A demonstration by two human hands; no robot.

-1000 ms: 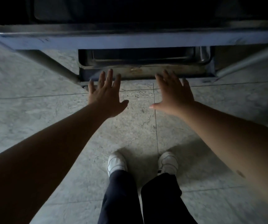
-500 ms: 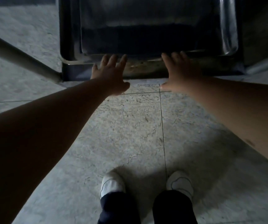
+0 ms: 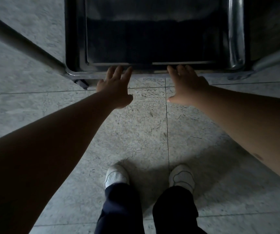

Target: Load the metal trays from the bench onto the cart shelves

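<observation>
A dark metal tray lies flat on the cart's bottom shelf, near floor level. Its near rim runs just beyond my fingertips. My left hand is stretched out flat, fingers spread, tips at the shelf's front edge left of centre. In the same flat pose, my right hand reaches the edge right of centre. Neither hand holds anything. The scene is dim, so whether the fingertips press on the tray's rim is unclear.
A grey cart leg slants in from the upper left to the shelf corner, with a small caster beneath. Another leg shows at the right. Below are a marble tile floor and my white shoes.
The view has dropped closer to the bottom shelf, and the upper shelf has left the frame. Both hands have moved forward from above the floor to the shelf's front edge.
</observation>
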